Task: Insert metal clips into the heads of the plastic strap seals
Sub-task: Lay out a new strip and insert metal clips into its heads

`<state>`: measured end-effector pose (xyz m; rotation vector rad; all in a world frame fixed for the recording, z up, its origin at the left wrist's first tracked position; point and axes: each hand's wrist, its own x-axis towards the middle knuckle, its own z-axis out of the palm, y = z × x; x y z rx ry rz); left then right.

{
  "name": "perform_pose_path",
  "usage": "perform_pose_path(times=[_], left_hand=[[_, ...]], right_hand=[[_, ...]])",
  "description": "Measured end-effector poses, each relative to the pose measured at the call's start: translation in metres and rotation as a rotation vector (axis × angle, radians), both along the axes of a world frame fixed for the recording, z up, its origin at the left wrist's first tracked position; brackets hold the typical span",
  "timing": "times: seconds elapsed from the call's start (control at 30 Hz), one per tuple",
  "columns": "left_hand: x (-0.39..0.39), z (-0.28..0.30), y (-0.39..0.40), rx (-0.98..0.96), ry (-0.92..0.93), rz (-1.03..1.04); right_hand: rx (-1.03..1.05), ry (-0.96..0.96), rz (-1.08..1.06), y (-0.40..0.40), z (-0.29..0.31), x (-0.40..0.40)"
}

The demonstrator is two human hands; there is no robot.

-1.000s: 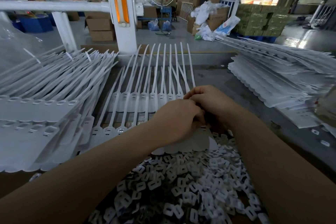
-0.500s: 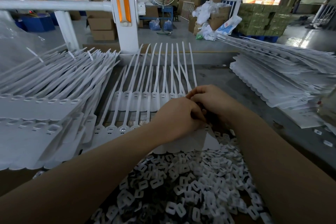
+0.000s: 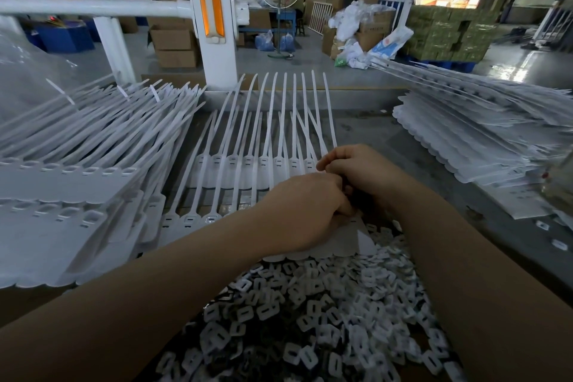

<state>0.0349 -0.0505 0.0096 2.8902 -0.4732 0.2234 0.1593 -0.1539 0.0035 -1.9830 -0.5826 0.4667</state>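
Both hands meet at picture centre over the near row of strap seals [image 3: 192, 220]: the left hand [image 3: 305, 211] and the right hand [image 3: 362, 174] have curled fingers touching, but what they pinch is hidden. The loose clips [image 3: 310, 319] lie heaped at 6 o'clock on the bench [image 3: 434, 164]. More seal stacks [image 3: 77, 171] sit at 9 and 3 o'clock.

Both forearms bare to the hands [image 3: 335, 195], no sleeves.

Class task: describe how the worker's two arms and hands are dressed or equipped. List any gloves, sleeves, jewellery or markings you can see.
Both forearms are bare as far as the picture shows, with no sleeve in view. The left hand and right hand wear no gloves. No watch, ring, bracelet or marking shows on the visible parts.
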Motion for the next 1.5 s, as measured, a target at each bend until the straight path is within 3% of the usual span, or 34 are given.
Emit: perform_pose_path(times=[0.27, 0.33, 0.47, 0.53, 0.83, 0.93, 1.03, 1.1, 1.2, 1.5], left_hand=[[-0.006, 0.002, 0.001, 0.307, -0.133, -0.121], [-0.004, 0.003, 0.002, 0.255, -0.094, -0.102], [-0.003, 0.003, 0.011, -0.084, 0.057, -0.020], [-0.003, 0.000, 0.014, -0.145, 0.058, 0.005], [-0.010, -0.002, 0.012, 0.164, -0.084, -0.072], [-0.012, -0.001, 0.015, 0.172, -0.008, -0.046], [-0.012, 0.008, 0.022, 0.081, 0.211, -0.033], [-0.015, 0.017, 0.032, -0.131, 0.292, -0.023], [-0.025, 0.030, 0.056, -0.476, 0.274, 0.095], [-0.036, 0.023, 0.067, -0.463, 0.453, 0.183]], right_hand=[[0.007, 0.013, -0.008, 0.001, 0.000, -0.002], [-0.007, 0.000, -0.003, 0.002, 0.001, -0.001], [-0.017, -0.015, 0.009, 0.002, 0.001, 0.000], [-0.014, -0.007, 0.005, 0.002, 0.000, 0.000], [-0.009, 0.019, -0.007, 0.001, 0.000, -0.002], [-0.030, -0.002, -0.007, 0.002, 0.002, -0.003], [-0.052, -0.023, -0.008, 0.002, 0.004, -0.004], [-0.065, -0.031, 0.002, 0.001, 0.005, -0.004], [-0.066, -0.026, 0.003, 0.001, 0.006, -0.004], [-0.074, -0.012, -0.007, 0.001, 0.007, -0.003]])
